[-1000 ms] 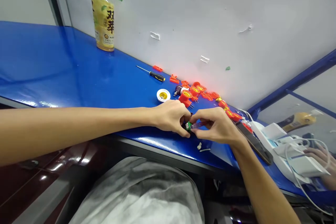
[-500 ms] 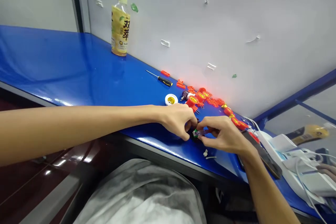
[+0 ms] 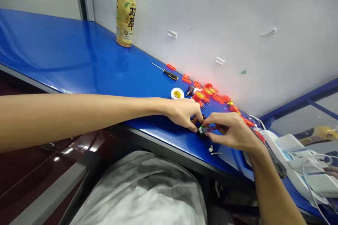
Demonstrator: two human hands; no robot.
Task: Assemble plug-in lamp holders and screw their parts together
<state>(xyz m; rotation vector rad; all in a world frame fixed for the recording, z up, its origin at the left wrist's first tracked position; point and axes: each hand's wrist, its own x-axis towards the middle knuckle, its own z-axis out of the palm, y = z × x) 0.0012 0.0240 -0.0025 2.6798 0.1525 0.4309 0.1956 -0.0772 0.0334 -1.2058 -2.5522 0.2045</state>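
Note:
My left hand (image 3: 183,113) reaches in from the left, its fingers curled and pinched at a small dark part (image 3: 204,117) that they mostly cover. Close against it, my right hand (image 3: 232,130) is closed on a slim, clear purplish piece (image 3: 210,128). A small green and white end (image 3: 201,129) shows at the tip of that piece; its kind cannot be made out. Just behind my left hand lies a white ring-shaped part (image 3: 177,94) with a yellow inside. Red plug-like pieces (image 3: 199,95) with metal pins sit beyond my fingers.
A black and yellow screwdriver (image 3: 170,75) lies near the wall, with a drink bottle (image 3: 126,14) farther left. White scraps (image 3: 211,148) are near the blue table's front edge. At right are a dark phone-like slab (image 3: 277,165), white boxes (image 3: 290,143), cables and part of another person's hand (image 3: 331,171).
The whole view has shifted, so the table items sit higher in the picture. Both hands stay together over the same spot, with nearly the same grip.

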